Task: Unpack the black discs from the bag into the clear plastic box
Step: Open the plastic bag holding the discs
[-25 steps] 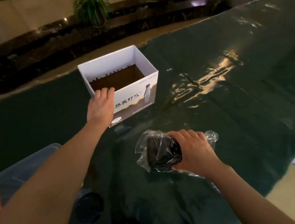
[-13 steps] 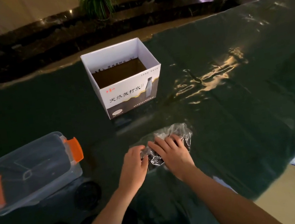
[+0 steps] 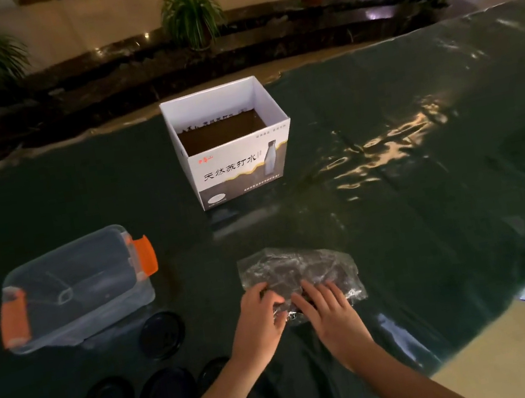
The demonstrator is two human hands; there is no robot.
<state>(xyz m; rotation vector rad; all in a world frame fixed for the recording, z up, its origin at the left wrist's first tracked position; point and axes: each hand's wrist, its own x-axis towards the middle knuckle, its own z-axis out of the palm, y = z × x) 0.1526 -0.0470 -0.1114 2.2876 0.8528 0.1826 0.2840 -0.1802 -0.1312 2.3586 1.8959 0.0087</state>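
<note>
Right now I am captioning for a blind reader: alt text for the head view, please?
Both hands, left and right, grip a crinkled clear plastic bag of black discs on a dark green table, near a lidded clear plastic box.

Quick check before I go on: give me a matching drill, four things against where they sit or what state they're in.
Things:
1. plastic bag
2. clear plastic box
3. cardboard box
4. loose black discs

States:
a. open-topped, far centre
b. bare on the table, near left
c. under both hands
d. lid on, orange latches

Pairs: 1-c, 2-d, 3-a, 4-b
</note>
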